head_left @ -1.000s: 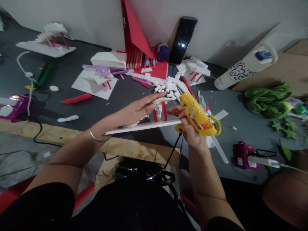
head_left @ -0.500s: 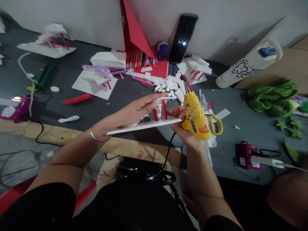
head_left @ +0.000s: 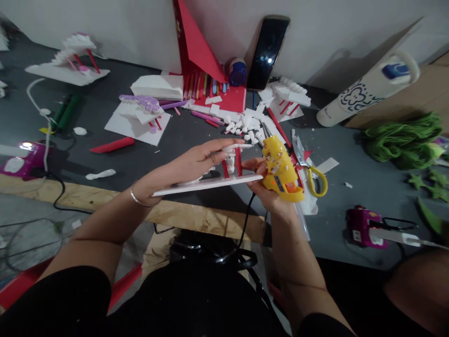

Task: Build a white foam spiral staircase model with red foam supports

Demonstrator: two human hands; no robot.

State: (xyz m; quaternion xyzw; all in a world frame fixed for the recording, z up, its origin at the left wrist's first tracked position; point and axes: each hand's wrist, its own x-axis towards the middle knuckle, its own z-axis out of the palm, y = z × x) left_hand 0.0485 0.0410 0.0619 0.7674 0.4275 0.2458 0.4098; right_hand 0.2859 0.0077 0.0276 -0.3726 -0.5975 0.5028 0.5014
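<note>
A white foam model (head_left: 210, 184), a flat base with red posts under a small raised top, is held above the table's front edge. My left hand (head_left: 196, 161) closes round it from the left, fingers on the raised top and wrist by the base's left end. My right hand (head_left: 264, 189) grips a yellow glue gun (head_left: 280, 164), nozzle pointing up and left, and its fingertips also touch the base's right end. Behind the gun lie yellow-handled scissors (head_left: 315, 180). Part of the model is hidden behind my left hand.
White foam bits (head_left: 245, 124) lie behind the model. Other foam models (head_left: 140, 117) stand further back. A phone (head_left: 268, 51) leans on the wall near a white bottle (head_left: 365, 93). Green yarn (head_left: 403, 135) and a purple power adapter (head_left: 366, 227) are at right. Another person's arm (head_left: 421, 290) shows bottom right.
The glue gun has shifted slightly left, its nozzle tipping further left. The model has moved a little left. Both hands keep their hold.
</note>
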